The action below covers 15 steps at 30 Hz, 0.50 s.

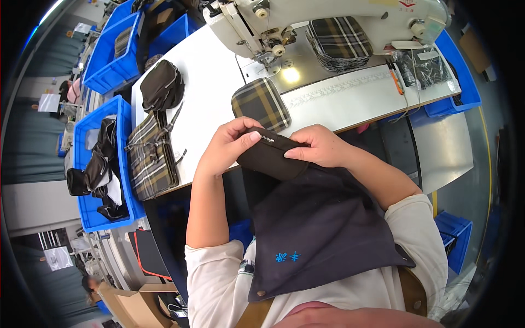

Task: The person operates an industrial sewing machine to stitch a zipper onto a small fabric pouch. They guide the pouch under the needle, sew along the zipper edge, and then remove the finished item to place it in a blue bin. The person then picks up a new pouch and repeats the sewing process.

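Observation:
Between my two hands is a dark brown fabric piece with a metal zipper (272, 159), held up at the table's near edge. My left hand (232, 143) pinches its left end, thumb on top beside the zipper. My right hand (324, 146) grips the right end, with the thumb pressed on the fabric. Just beyond the piece, a plaid panel with rounded corners (261, 103) lies flat on the white table (210, 93). The undersides of the fingers are partly hidden by the fabric.
A sewing machine (235, 30) stands at the back, beside a stack of plaid panels (340, 44). An orange-handled tool (395, 82) lies on the right. Dark pouches (162, 86) and folded plaid fabric (152, 164) sit on the left, near a blue bin (87, 210) of dark pieces.

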{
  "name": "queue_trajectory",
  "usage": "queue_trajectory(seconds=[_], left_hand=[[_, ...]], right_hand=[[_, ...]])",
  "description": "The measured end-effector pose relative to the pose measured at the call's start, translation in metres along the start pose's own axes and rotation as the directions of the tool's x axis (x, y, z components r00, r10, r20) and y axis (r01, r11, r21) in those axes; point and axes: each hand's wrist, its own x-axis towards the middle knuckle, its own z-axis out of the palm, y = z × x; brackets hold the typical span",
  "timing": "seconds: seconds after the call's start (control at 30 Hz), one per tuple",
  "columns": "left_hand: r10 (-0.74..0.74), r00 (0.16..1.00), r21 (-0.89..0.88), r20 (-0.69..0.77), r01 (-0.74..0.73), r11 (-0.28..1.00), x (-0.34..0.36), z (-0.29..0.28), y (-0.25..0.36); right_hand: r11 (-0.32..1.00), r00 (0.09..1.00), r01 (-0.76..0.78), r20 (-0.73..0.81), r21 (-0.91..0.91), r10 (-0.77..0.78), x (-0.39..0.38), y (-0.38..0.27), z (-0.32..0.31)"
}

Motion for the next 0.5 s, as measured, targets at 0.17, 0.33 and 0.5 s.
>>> queue_trajectory(seconds=[0.17,0.33,0.5], left_hand=[[-0.013,0.998,-0.092,-0.069,0.006,0.996,0.009,-0.008,-0.021],[0.026,0.993,-0.107,-0.111,-0.038,0.994,0.014,-0.028,-0.024],[-0.006,1.000,-0.076,-0.023,0.005,0.997,0.032,-0.060,0.004]], right_hand=[[0.991,0.999,0.054,0.012,-0.120,-0.052,0.010,0.001,-0.002],[0.752,0.917,0.324,-0.004,-0.574,-0.398,0.045,0.004,-0.042],[0.244,0.740,0.520,0.289,-0.818,-0.607,0.091,0.025,-0.068]])
